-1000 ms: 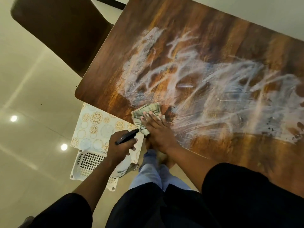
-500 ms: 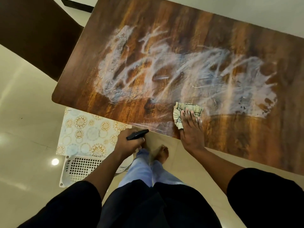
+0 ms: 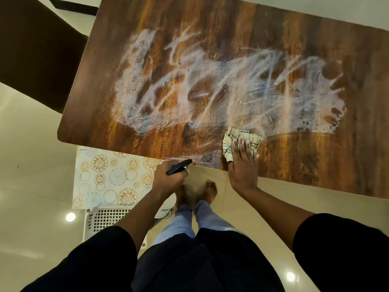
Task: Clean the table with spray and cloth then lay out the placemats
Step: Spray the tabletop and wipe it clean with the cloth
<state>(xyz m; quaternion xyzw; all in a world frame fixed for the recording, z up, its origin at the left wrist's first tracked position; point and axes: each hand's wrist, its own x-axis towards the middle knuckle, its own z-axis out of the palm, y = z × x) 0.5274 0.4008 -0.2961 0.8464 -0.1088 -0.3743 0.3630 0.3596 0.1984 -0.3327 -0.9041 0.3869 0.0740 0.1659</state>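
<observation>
The right hand pressed the cloth flat on the counter, foam smears spreading toward the upper frame, while the left hand clenched what looked like a spray bottle.

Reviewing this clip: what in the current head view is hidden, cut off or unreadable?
- Spray bottle: body mostly hidden behind the left hand; label too small to read.
- Cloth: partly covered by the right hand.
- Placemats: how many cannot be told; table edge overlaps them.
- White basket: left arm hides its contents.
- Table: right end cut off by the frame.
</observation>
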